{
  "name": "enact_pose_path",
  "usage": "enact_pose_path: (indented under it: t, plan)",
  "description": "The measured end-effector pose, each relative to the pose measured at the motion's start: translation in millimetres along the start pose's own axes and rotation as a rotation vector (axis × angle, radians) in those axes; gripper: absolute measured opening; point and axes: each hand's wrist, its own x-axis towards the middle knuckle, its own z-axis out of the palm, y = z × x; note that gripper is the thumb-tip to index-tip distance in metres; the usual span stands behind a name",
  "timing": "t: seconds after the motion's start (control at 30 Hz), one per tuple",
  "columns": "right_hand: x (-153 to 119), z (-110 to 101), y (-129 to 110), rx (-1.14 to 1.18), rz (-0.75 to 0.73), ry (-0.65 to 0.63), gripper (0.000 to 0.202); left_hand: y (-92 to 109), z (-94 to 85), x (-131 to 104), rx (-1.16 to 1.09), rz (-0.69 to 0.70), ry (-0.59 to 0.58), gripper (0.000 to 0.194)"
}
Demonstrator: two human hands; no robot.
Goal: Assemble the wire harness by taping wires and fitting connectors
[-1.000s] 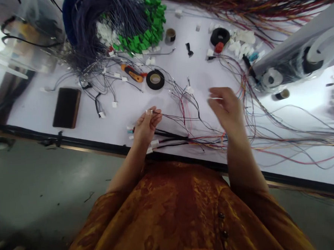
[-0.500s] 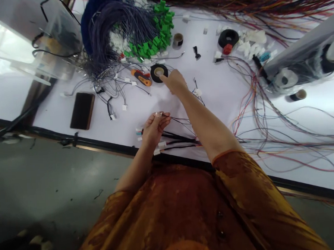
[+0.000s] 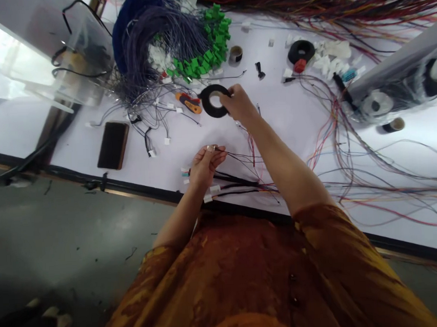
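White-topped bench (image 3: 156,171) with a dark front edge (image 3: 150,190) serves as the work surface. Change of state: the right hand (image 3: 241,102), previously reaching toward the flat black ring-shaped roll of tape (image 3: 205,100), now grips its right rim between thumb and fingers; the roll appears lifted. The left hand (image 3: 204,170) maintains a closed pinch on a small pale, partly translucent connector (image 3: 211,148) with thin dark wires (image 3: 236,157) trailing right. Result: both hands are occupied, roll and connector near each other but apart.

Clearances: white surface shows between the roll and the left hand. An orange-and-dark hand tool (image 3: 188,102) lies just beside the roll, at its left. The left forearm crosses the front edge; loose wires run beneath the right forearm, limiting low sideways travel.
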Motion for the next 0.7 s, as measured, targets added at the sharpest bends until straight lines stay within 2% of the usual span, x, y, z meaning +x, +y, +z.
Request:
enact_pose_path:
  t: [0.1,0.2,0.33,0.47,0.57,0.7]
  plan:
    - [-53.8,-27.6,8.9,0.283,0.024,-0.111,0.026,4.6,-0.9,3.1,0.017,0.015,-0.026,0.025]
    - [-92.8,-41.1,18.4,0.469,0.127,-0.145,0.024,8.5,-0.3,5.2,0.067,0.042,-0.036,0.024]
    - [-108.6,-41.4,25.2,0.559,0.225,-0.164,0.022,14.3,0.9,7.9,0.199,0.101,-0.021,0.025]
    - [-111.9,-41.4,23.6,0.565,0.221,-0.214,0.023,23.2,0.8,10.9,0.341,0.127,-0.069,0.029]
    - [-130.8,-39.5,23.6,0.471,0.126,-0.186,0.026,30.1,0.6,13.3,0.425,0.114,-0.087,0.031]
    - [-180.7,-23.9,34.7,0.138,-0.229,-0.107,0.046,37.6,2.0,15.2,0.459,0.077,-0.082,0.028]
